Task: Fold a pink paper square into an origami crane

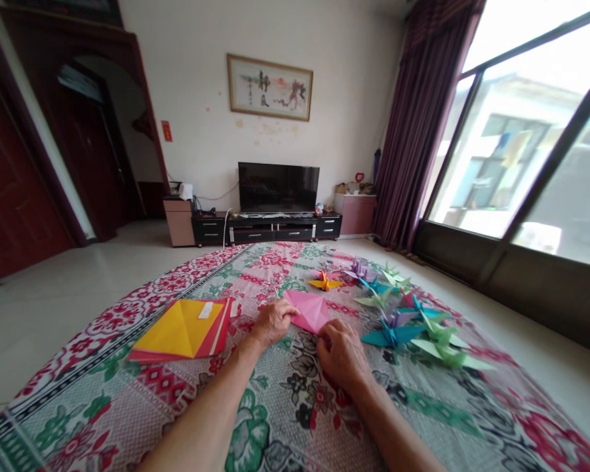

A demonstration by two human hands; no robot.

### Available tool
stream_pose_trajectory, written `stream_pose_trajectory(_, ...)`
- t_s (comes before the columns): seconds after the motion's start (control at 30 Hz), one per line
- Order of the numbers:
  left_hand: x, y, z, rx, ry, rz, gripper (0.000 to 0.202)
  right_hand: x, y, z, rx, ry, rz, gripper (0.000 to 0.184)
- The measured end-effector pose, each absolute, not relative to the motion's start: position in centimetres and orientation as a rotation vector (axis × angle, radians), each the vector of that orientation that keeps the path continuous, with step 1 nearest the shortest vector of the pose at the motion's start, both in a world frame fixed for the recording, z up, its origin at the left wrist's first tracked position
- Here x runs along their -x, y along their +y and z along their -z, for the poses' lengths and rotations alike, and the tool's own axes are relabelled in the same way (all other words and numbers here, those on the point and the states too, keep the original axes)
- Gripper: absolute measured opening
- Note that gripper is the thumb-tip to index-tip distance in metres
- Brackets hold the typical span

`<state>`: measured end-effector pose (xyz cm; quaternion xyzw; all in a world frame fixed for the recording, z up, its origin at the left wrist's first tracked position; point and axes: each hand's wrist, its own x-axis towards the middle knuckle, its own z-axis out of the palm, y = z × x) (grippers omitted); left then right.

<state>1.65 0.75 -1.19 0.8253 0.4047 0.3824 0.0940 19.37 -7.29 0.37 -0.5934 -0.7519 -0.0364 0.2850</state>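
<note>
A pink sheet of origami paper, with creases meeting near its middle, is held between my two hands over the table. My left hand pinches its left corner between thumb and fingers. At the lower right edge, my right hand has its fingers curled on the paper; the fingertips are partly hidden. Just beyond the sheet sits an orange paper crane. Right of my right hand is a blue paper crane, close to a light green paper crane.
A stack of coloured paper, yellow on top with red beneath, lies on the left. Several more paper cranes, among them a purple one, crowd the right side. The patterned tablecloth covers the table. Beyond stands a television on a low cabinet.
</note>
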Motion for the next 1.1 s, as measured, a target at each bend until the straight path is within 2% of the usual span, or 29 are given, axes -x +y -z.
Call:
stream_pose_trajectory(0.43, -2.2, 1.3, 1.4, -2.407, 1.304, -1.099, 0.03, -18.7, -6.7, -0.6, 1.698, -1.926, 0.111, 0.026)
stream_pose_trajectory(1.1, -3.2, 1.3, 1.4, -2.455, 1.547, -1.01, 0.028, -19.0, -5.3, 0.2, 1.729, -1.795, 0.051, 0.025)
